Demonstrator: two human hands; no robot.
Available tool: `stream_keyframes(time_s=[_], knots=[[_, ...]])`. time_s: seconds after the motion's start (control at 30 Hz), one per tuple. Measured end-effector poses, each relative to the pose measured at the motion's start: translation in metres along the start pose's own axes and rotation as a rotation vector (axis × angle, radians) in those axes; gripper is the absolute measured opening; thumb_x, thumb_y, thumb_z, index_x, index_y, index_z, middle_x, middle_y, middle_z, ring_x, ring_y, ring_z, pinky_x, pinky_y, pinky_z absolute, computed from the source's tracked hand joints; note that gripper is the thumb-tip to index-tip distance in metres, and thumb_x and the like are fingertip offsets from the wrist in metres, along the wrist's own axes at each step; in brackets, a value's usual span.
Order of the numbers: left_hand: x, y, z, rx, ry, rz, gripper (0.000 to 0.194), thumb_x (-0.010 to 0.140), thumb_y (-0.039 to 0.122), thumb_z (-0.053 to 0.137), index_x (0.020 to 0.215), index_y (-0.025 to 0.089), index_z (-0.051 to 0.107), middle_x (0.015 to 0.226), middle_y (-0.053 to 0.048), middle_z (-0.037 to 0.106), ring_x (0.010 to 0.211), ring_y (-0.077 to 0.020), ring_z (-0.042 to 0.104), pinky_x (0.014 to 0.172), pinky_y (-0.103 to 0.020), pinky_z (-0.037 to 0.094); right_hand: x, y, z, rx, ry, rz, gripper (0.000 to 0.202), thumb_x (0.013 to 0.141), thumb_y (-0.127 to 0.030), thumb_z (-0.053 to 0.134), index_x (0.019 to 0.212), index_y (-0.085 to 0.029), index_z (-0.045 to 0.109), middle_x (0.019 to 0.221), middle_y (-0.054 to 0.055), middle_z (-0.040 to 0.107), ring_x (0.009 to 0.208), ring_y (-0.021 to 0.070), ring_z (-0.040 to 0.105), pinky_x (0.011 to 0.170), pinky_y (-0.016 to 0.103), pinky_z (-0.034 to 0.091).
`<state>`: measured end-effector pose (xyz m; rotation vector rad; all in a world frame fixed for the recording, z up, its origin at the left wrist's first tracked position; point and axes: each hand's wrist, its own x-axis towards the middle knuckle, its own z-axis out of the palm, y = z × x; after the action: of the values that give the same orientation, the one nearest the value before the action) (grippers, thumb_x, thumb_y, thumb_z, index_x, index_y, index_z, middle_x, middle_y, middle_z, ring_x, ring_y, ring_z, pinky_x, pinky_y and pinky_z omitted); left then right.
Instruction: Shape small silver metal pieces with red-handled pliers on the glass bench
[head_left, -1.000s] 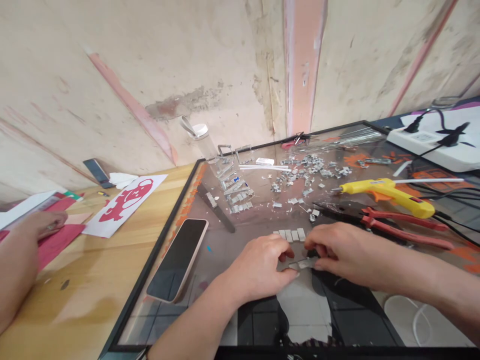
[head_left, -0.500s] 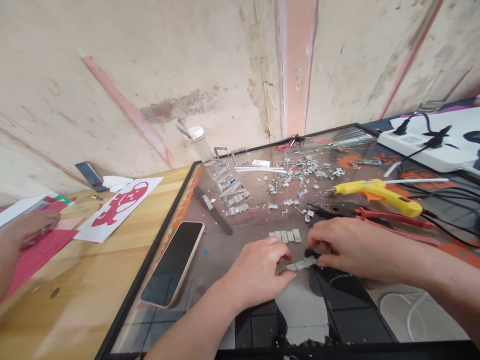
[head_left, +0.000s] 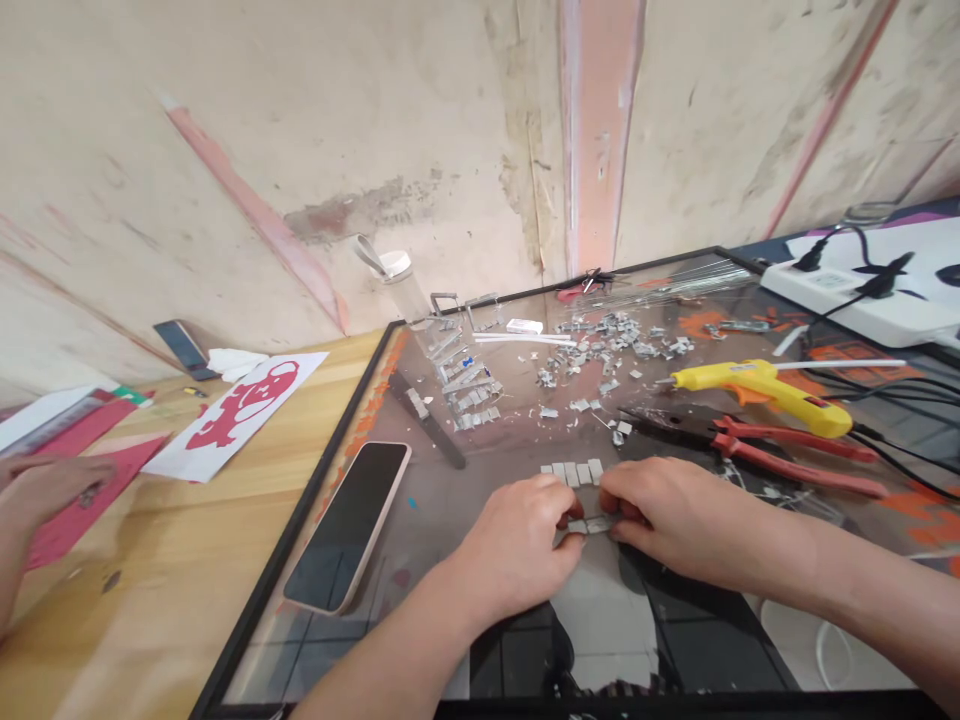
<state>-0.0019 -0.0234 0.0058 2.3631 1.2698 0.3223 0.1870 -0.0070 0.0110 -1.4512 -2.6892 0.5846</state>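
Observation:
Between my hands lies a short strip of small grey metal pieces (head_left: 598,524), held low over the glass tabletop (head_left: 442,520). My left hand (head_left: 525,530) pinches its left end between thumb and fingers. The right end is in the closed fingertips of my right hand (head_left: 664,505), which hide part of it. Just beyond the fingers, a row of flat grey metal pieces (head_left: 574,473) rests side by side on the glass. Farther back are a heap of loose metal bits (head_left: 615,335) and several joined strips (head_left: 476,395).
Right of my hands lie red-handled pliers (head_left: 802,450), a yellow glue gun (head_left: 765,390) and a white power strip (head_left: 855,300). A phone (head_left: 349,530), a metal ruler-like bar (head_left: 431,425) and a bottle (head_left: 401,280) are leftward. Another person's hand (head_left: 56,490) works over red paper (head_left: 97,500).
My right hand has moved left, closer to my left hand, and more of the pliers shows. The other person's hand has shifted over the red paper.

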Motion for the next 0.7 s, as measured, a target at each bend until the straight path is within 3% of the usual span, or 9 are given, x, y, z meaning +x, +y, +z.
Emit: stream_keyframes(time_s=[0.5,0.6,0.7], knots=[[0.001,-0.001,0.004,-0.052,0.034,-0.066,0.004,0.074,0.020,0.056,0.073,0.020,0.061,0.072,0.001,0.055,0.063,-0.0122,0.052,0.056,-0.023,0.038,-0.001,-0.001,-0.004,0.076,0.024,-0.027,0.012,0.071,-0.020,0.051,0.078,-0.021,0.061,0.071,0.002,0.065,0.066,0.0162,0.059,0.060,0.025,0.038],[0.001,-0.001,0.003,-0.066,0.026,-0.077,0.004,0.074,0.021,0.057,0.074,0.020,0.061,0.074,0.001,0.056,0.065,-0.0121,0.053,0.058,-0.023,0.039,-0.002,0.009,-0.020,0.172,0.058,-0.028,0.016,0.073,-0.026,0.054,0.085,-0.022,0.063,0.070,-0.001,0.066,0.064,0.0144,0.059,0.058,0.023,0.039],[0.002,-0.001,0.003,-0.080,0.019,-0.096,0.005,0.075,0.021,0.056,0.075,0.021,0.061,0.076,0.001,0.057,0.066,-0.0118,0.053,0.061,-0.024,0.040,-0.006,0.031,-0.049,0.203,0.200,0.092,0.020,0.077,-0.034,0.052,0.089,-0.022,0.063,0.072,0.000,0.066,0.063,0.0132,0.058,0.061,0.024,0.042]])
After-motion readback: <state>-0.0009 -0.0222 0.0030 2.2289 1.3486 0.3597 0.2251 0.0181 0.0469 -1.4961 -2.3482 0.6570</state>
